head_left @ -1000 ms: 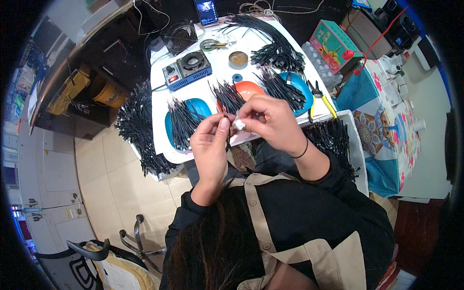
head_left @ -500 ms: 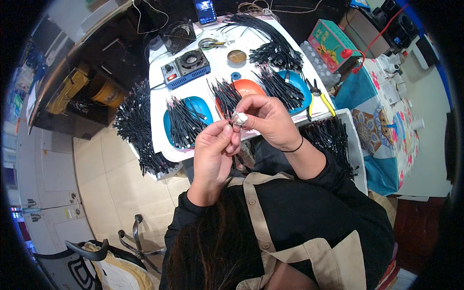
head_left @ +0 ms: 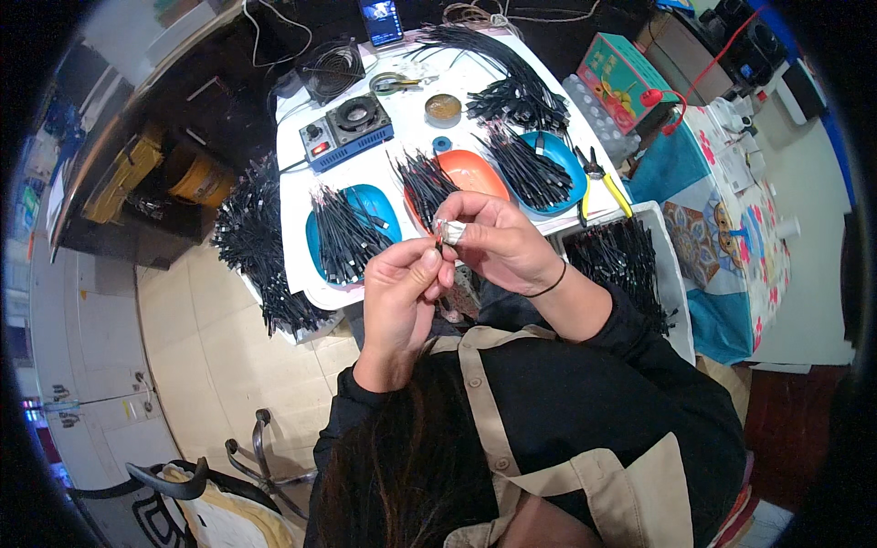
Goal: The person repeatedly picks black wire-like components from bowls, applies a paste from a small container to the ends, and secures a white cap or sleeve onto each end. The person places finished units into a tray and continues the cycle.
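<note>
Head view: both hands raised together over the near edge of the white worktop (head_left: 402,155). Right hand (head_left: 498,242) pinches a small whitish piece (head_left: 449,230) at its fingertips; left hand (head_left: 402,283) clenched on a thin dark wire end, touching the same piece. Wire too thin to trace.

Risks, as a judgement: the piece is tiny and pinched only at the tips, so a slip could drop it into the lap or onto the floor; loose wire bundles overhang the worktop edge and a sleeve could drag them off.

Containers: left blue tray (head_left: 352,236) holds black wire pieces; orange tray (head_left: 461,173) holds a smaller bunch; right blue tray (head_left: 548,164) holds more; white bin (head_left: 658,247) just right of the worktop is full of them.
</note>
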The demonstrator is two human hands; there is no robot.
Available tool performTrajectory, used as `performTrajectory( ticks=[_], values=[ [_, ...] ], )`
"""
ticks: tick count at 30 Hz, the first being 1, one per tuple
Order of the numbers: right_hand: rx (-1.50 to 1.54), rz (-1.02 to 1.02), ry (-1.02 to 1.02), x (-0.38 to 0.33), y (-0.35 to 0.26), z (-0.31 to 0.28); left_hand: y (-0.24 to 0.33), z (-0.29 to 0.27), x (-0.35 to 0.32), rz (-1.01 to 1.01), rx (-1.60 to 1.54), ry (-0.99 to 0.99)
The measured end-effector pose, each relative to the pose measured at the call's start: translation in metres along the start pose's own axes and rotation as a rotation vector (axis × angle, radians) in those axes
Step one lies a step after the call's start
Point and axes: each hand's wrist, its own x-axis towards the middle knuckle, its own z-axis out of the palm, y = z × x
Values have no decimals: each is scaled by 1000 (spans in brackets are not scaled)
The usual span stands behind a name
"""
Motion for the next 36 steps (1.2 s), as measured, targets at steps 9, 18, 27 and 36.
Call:
performTrajectory(
  ticks=[9,18,27,36],
  values=[
    [238,277,-25,-11,0,-22,-7,-1,7,189,615,-59],
    [-1800,-269,667,8,-61,-129,-24,-10,38,107,238,137],
    [-1941,-120,732,16,-51,-133,-28,-12,37,79,267,161],
    [-2049,-253,688,19,-41,-125,-29,-12,27,95,242,176]
  ],
)
